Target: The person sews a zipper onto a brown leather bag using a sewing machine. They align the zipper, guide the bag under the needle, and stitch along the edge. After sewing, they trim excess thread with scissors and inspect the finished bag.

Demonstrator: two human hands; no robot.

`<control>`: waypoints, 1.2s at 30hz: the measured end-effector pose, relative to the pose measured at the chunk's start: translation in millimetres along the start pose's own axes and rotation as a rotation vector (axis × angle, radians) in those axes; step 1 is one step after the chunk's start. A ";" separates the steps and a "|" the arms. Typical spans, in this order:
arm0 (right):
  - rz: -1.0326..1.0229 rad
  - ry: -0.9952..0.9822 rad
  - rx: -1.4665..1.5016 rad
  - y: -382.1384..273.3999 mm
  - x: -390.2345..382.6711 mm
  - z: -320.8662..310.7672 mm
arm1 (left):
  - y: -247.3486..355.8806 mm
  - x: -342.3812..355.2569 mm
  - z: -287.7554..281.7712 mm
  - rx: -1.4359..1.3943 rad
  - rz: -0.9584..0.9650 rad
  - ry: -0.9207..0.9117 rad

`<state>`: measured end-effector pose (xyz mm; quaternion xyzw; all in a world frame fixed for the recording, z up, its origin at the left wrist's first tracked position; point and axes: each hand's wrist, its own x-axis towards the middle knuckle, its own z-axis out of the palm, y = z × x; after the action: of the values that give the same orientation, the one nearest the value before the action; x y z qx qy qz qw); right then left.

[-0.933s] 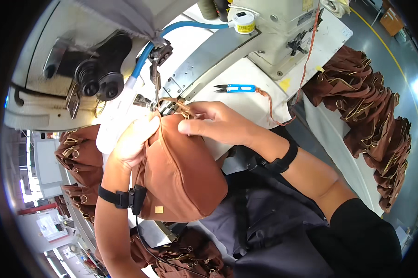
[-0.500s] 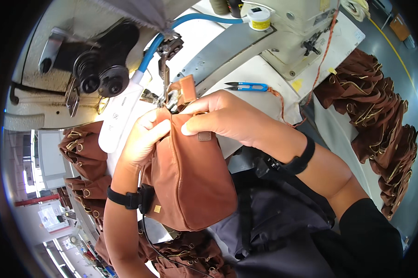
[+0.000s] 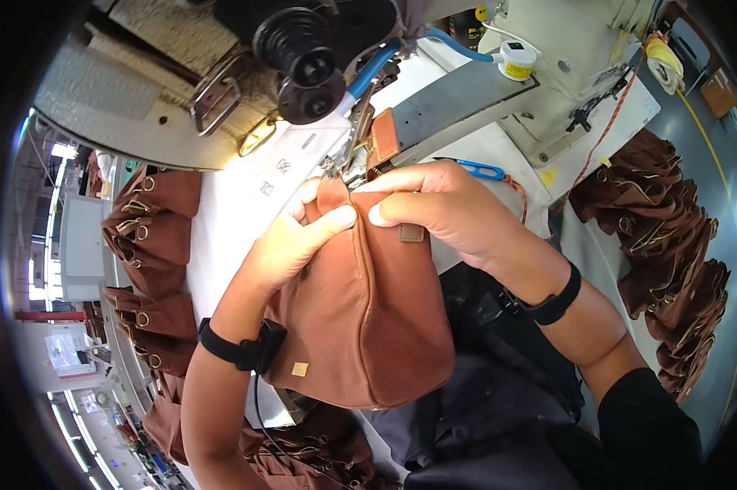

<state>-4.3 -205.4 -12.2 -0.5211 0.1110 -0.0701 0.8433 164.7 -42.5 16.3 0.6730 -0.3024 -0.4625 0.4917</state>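
Brown bag (image 3: 336,327) sits mid-frame, its narrow top end up by the metal foot parts (image 3: 346,167) of the sewing machine (image 3: 140,106), body hanging twd lower centre; exact contact at the foot is hidden. L hand (image 3: 291,245), left of centre: grip pinching the bag's top edge, thumb flat on the front, other fingers mostly out of sight behind. R hand (image 3: 450,214), right of centre: grip also pinching the top edge, thumb pressed on the face, fingers curled over

To do this well, I'd keep the raised seam (image 3: 370,298) centred btwn the thumbs, w/ even tension both sides so the layers don't pucker, fingertips clear of the metal, & the bag's wt supported so it doesn't drag the edge off line

Materials: cloth looks matte, smooth, fairly stiff, bulging into a rounded, boxy base. Seam runs as a slightly wavy ridge, approx. top to bottom. Small gold plate (image 3: 300,369) low on left face; stitched greyish patch (image 3: 412,233) below R hand. Tan tab (image 3: 385,135), flat w/ squared end, prob. leather, stands up above the hands
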 end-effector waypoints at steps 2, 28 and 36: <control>0.032 0.003 -0.040 -6.1 -2.1 -1.3 | 1.0 0.6 -1.4 0.130 0.036 -0.024; -0.141 0.199 -0.303 -9.4 5.4 12.5 | 4.8 7.8 -17.2 0.276 0.138 0.044; -0.603 0.508 -0.957 -17.7 0.0 25.4 | 12.6 15.8 -8.6 0.197 0.261 -0.011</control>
<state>2.3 -191.4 14.7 -0.8169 0.1752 -0.3697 0.4065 179.4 -57.0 23.8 0.6705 -0.4338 -0.3664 0.4775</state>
